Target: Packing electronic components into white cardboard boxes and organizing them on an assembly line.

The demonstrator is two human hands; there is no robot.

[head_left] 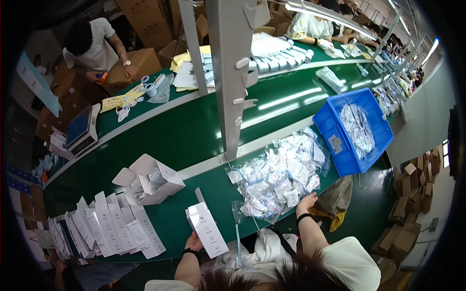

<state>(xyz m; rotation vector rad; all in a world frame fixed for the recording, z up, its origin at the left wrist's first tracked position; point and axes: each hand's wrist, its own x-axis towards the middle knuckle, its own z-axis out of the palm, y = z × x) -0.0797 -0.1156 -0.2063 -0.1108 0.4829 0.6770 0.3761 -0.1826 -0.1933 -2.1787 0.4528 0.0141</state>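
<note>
My left hand (193, 241) grips a tall white carton (207, 230) by its lower left side, above the front edge of the green table. The carton leans, and a flap stands up at its far end. Beside the near right edge of a heap of clear plastic bags with white contents (279, 177) is my right hand (307, 202), its fingers stretched toward the bags and nothing visible in them. A row of white cartons (104, 230), several of them, leans together left of my left hand.
An open white box (158, 189) with clear-wrapped items stands behind the carton row. A tilted blue bin (340, 150) holds more bags at the right. A metal post (230, 97) rises from the table divider. Across the conveyor belt (165, 131), a person handles a brown box (133, 70).
</note>
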